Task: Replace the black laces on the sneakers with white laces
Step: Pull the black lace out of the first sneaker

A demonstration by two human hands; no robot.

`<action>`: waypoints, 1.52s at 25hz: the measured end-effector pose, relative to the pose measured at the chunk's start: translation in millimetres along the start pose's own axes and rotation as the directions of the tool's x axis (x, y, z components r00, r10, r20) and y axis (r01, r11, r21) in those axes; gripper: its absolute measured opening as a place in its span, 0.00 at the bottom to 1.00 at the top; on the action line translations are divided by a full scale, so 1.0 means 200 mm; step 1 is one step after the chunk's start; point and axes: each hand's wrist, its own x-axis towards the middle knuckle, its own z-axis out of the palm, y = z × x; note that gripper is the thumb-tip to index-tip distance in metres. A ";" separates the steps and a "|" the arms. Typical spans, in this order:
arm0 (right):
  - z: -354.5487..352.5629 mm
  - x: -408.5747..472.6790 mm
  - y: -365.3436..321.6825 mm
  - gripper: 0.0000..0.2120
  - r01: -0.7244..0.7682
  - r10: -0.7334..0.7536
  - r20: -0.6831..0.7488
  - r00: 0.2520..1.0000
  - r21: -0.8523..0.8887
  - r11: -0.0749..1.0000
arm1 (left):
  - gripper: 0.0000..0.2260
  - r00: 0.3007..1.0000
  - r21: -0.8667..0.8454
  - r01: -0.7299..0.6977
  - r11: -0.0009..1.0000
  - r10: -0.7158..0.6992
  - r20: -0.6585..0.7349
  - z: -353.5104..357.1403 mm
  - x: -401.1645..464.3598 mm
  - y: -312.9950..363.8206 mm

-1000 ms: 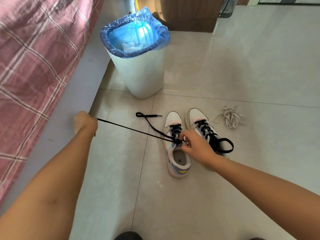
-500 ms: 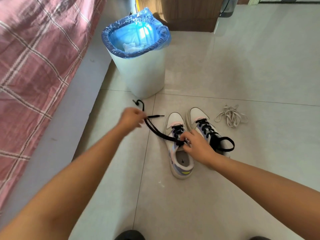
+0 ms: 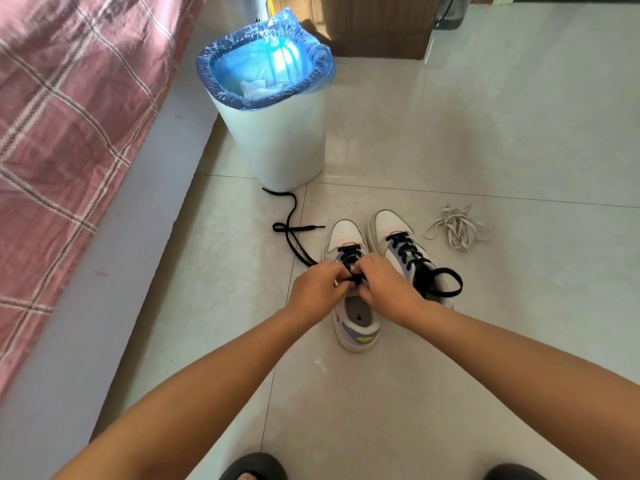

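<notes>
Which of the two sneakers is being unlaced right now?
The left sneaker: both hands, left hand and right hand, pinch its black lace. The right sneaker stays fully laced.

A white waste bin (image 3: 277,140) with a blue liner (image 3: 221,69) stands on the pale tiled floor (image 3: 485,140), beside a bed (image 3: 114,216) covered in a pink plaid sheet (image 3: 59,109). Wooden furniture (image 3: 377,26) stands behind.
</notes>
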 end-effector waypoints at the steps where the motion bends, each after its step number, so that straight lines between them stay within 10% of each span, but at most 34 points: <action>1: 0.00 0.00 0.00 0.12 -0.006 0.006 0.009 1.000 0.012 1.000 | 0.04 0.999 -0.099 0.040 0.994 -0.040 0.004 0.00 0.01 -0.01; 5: 0.02 -0.02 0.00 0.06 -0.179 0.191 -0.018 0.981 0.272 0.945 | 0.06 0.821 -0.767 0.446 0.461 -0.552 0.145 -0.03 0.06 -0.02; 9: 0.02 -0.01 0.01 0.05 -0.182 0.175 0.051 0.983 0.244 0.953 | 0.11 0.793 -0.942 0.314 0.119 -0.578 0.191 -0.13 0.11 -0.08; 10: 0.02 -0.01 0.01 0.05 -0.182 0.176 0.047 0.983 0.248 0.951 | 0.12 0.811 -0.931 0.333 0.153 -0.549 0.200 -0.14 0.11 -0.08; 12: 0.03 -0.01 0.01 0.05 -0.190 0.196 0.008 0.981 0.298 0.935 | 0.10 0.877 -0.726 0.425 0.541 -0.445 0.181 -0.09 0.06 -0.07; 14: 0.04 -0.02 0.00 0.05 -0.179 0.201 -0.047 0.978 0.298 0.938 | 0.06 0.968 -0.400 0.249 0.882 -0.219 0.120 -0.01 -0.01 -0.05; 16: 0.05 -0.02 -0.02 0.09 -0.130 0.141 -0.116 0.983 0.103 0.986 | 0.09 1.000 -0.121 0.021 0.992 -0.019 0.021 0.04 -0.04 -0.03; 20: 0.06 -0.02 -0.03 0.11 0.004 -0.019 -0.090 0.996 -0.169 0.986 | 0.13 0.986 0.323 -0.109 0.940 0.143 -0.084 0.09 -0.01 0.00; 27: 0.07 -0.02 -0.03 0.11 -0.127 0.126 -0.090 0.988 -0.005 0.992 | 0.08 0.985 -0.169 0.003 0.986 -0.032 -0.168 0.12 -0.06 -0.02; 33: 0.04 -0.02 -0.02 0.06 -0.102 0.106 -0.014 0.994 0.173 0.980 | 0.11 0.993 -0.069 -0.061 0.996 0.054 -0.107 0.11 -0.06 -0.03; 38: 0.03 -0.01 -0.03 0.06 0.072 -0.073 -0.008 0.997 -0.086 0.994 | 0.06 0.996 0.046 -0.051 0.998 0.054 -0.068 0.11 -0.04 -0.01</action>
